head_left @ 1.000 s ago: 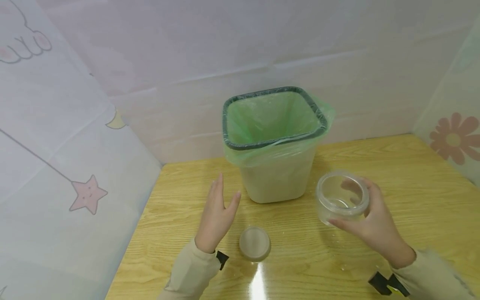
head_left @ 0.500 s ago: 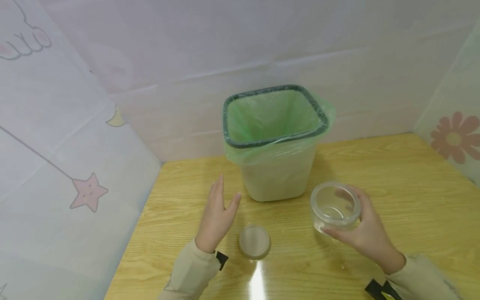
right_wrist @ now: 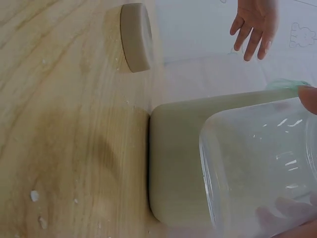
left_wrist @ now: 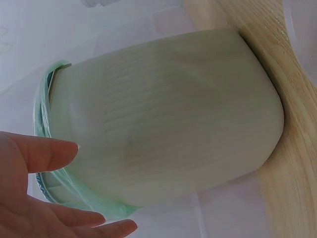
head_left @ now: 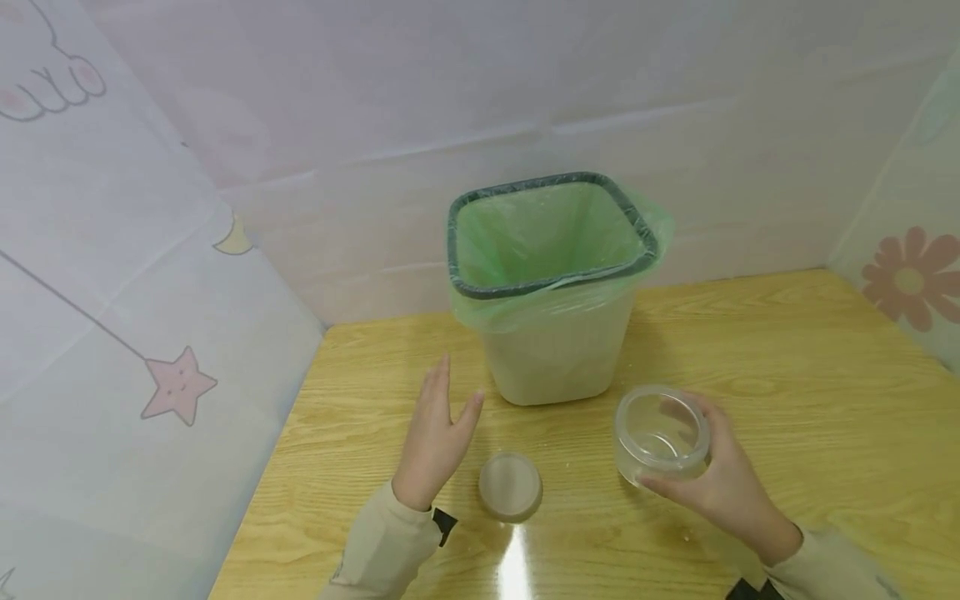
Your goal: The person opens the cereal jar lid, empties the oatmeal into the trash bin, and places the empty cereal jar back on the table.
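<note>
My right hand (head_left: 723,483) grips a clear, round, lidless jar (head_left: 637,467) around its right side, thumb in front and fingers behind. In the right wrist view the jar (right_wrist: 257,163) is tilted and held off the table, and I see nothing inside it. My left hand (head_left: 437,437) is held up with straight fingers and thumb spread, holding nothing. Just right of it, a round beige lid-like disc (head_left: 510,486) lies on the table. Behind both hands stands a pale trash bin (head_left: 558,358) lined with a green bag (head_left: 543,233).
Small white crumbs (right_wrist: 34,196) are scattered on the wooden table (head_left: 787,375). A printed wall covering (head_left: 375,167) rises behind the bin and along the left side. The bin's dark rim (head_left: 551,287) stands well above the tabletop.
My right hand has carried the clear jar leftward and toward me. The left hand, the bin and the beige disc have hardly moved.
</note>
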Demonstrator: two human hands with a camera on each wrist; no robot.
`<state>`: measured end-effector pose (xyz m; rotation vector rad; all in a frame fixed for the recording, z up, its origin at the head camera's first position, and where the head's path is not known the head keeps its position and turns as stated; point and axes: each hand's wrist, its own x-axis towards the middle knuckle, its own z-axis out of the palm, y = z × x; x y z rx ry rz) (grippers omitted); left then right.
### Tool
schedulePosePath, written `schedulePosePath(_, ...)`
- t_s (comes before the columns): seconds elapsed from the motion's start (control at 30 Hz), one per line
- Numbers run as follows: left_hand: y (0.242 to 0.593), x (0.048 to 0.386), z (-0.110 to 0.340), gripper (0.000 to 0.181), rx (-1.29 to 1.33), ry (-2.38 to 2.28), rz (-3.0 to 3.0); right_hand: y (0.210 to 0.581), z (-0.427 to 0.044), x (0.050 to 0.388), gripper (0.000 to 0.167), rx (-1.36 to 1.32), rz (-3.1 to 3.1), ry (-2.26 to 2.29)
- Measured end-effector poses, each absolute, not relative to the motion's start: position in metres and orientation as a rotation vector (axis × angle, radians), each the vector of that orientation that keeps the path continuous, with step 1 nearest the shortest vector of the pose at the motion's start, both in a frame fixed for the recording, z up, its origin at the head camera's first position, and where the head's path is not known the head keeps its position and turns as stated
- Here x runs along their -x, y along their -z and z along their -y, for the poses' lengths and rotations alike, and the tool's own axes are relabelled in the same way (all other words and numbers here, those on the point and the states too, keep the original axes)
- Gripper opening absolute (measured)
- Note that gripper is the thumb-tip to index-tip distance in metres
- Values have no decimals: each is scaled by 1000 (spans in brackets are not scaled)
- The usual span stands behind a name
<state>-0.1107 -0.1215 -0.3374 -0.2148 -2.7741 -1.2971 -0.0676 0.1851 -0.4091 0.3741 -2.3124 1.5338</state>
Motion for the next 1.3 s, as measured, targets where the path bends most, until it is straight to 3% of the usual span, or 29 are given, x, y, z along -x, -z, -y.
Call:
schedulePosePath(0.8,343,108,124,69,169,1288,2797,437,-183,63,111,-354,2590,-1452)
schedulePosePath(1.3,345,107,125,68,174,1309,2790,442,-184,66,105,-381,2624,-1567)
